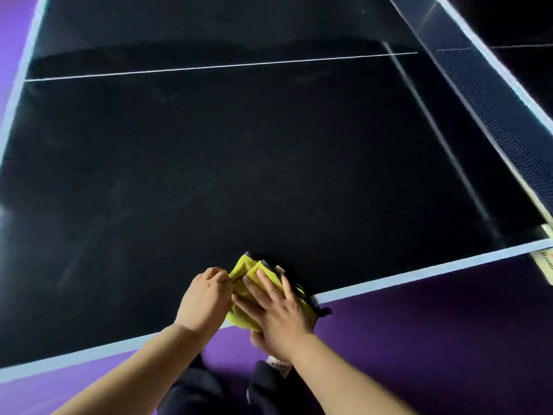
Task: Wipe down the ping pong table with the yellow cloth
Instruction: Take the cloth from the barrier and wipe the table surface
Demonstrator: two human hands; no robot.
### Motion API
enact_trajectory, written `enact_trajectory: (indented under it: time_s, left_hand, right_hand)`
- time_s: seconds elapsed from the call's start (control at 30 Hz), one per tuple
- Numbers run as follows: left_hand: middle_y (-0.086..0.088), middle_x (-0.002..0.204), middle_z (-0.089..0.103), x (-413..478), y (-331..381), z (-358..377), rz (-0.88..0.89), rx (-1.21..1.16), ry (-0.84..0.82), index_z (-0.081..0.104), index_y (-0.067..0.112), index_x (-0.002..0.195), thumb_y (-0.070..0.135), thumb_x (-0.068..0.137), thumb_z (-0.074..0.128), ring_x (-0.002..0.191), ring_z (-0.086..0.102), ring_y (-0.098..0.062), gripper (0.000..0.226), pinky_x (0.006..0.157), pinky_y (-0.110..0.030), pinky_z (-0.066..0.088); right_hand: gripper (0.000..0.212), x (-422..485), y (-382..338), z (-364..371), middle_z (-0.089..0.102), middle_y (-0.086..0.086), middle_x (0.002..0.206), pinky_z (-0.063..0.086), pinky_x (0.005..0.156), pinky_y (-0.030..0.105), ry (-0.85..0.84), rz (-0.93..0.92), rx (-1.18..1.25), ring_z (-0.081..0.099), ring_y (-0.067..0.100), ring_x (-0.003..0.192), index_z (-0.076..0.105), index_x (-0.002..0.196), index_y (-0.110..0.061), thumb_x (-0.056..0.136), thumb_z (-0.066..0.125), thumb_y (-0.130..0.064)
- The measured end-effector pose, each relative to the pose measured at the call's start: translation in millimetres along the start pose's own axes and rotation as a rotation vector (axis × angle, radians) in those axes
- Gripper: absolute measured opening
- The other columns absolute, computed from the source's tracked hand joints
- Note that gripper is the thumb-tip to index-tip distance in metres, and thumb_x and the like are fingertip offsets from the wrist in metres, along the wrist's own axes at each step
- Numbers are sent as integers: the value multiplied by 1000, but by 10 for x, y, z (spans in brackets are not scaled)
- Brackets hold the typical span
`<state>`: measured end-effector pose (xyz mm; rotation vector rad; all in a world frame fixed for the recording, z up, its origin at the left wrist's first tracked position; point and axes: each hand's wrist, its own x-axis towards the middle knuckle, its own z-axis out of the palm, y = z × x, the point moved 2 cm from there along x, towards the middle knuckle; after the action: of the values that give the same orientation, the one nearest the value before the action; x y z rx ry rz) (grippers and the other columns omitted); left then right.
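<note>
Dark and wide, one ping pong table point(209, 160) fills most of the frame. One yellow cloth point(241, 268) is bunched at its near edge, in the lower middle, and partly hangs over it. Two hands are seen on it. Its left side is pinched by the curled left hand point(206, 298). It is pressed down by the right hand point(278, 313), fingers straight and spread. One net point(493, 115) is stretched across the upper right. Purple floor point(419, 339) is seen below.

Under the fingers point(270, 287) of the right hand point(281, 320) the yellow cloth point(244, 271) is a nubby, matt pile fabric, perhaps microfibre, with dark edging. Beyond them the ping pong table point(269, 163) looks smooth and glossy, streaked with reflections. Far right, the net point(490, 94) is woven mesh.
</note>
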<state>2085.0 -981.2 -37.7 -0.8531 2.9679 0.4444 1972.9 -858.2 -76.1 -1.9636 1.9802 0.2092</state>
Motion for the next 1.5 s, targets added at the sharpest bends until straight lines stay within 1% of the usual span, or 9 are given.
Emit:
enact_trajectory:
  time_s: [0.23,0.63,0.77,0.87,0.93,1.0,1.3,1.4,1.5]
  left_hand:
    - [4,60,53,799,1000,174,104,10,-48,57,18,51,11,38,87,61,57,-21,33,52,-25,43]
    - [2,56,52,1635,1917,275,257,35,-79,54,16,47,4,36,85,58,57,-24,35,50,-27,46]
    - [2,58,52,1960,2252,346,294,-19,-100,54,16,50,5,36,85,58,56,-23,36,51,-26,46]
    - [1,77,59,2246,2557,397,258,-45,-157,62,16,67,10,55,81,75,59,-22,24,65,-28,48]
    - [0,105,56,2432,2724,473,211,11,-212,61,18,93,13,80,62,97,52,-21,14,82,-24,40]
    - [0,113,53,2587,2910,575,259,30,-238,59,18,102,14,85,54,103,49,-22,18,86,-24,35]
    - [-1,98,60,3232,4154,880,393,46,-219,65,17,85,15,78,65,99,54,-24,7,81,-29,40]
    - [-1,75,62,3451,4683,962,380,11,-171,63,15,62,10,58,80,79,60,-26,17,67,-32,46]
    - [0,79,61,3624,5114,1080,270,-42,-110,63,16,67,10,66,70,83,58,-25,9,71,-30,42]
  right_hand:
    - [80,-578,1008,7,25,0,160,20,107,60,107,129,57,17,30,148,29,151,-37,73,44,-47]
    - [83,-1028,2054,-28,16,-2,163,15,112,57,160,165,73,15,30,149,14,154,-36,78,43,-52]
    - [94,-1214,2436,-56,10,-3,164,13,112,56,126,240,67,10,29,150,8,155,-37,75,57,-51]
    - [89,-1336,2721,-80,22,-2,161,18,113,59,109,301,118,14,30,149,25,151,-39,71,64,-40]
    - [87,-1402,2876,-105,30,-2,158,28,112,59,89,385,193,19,29,147,36,146,-38,66,70,-32]
    - [88,-1486,3036,-110,31,-2,157,30,111,60,113,458,245,20,29,146,40,144,-37,64,74,-24]
    - [95,-2197,4104,4,37,3,154,19,112,56,242,585,356,23,32,144,48,142,-31,58,76,1]
    - [71,-2502,4568,80,46,4,149,32,109,53,321,594,342,35,33,140,54,137,-31,70,53,-7]
    - [57,-2748,5043,65,55,6,140,48,94,51,279,596,345,49,35,131,53,132,-31,77,43,-18]
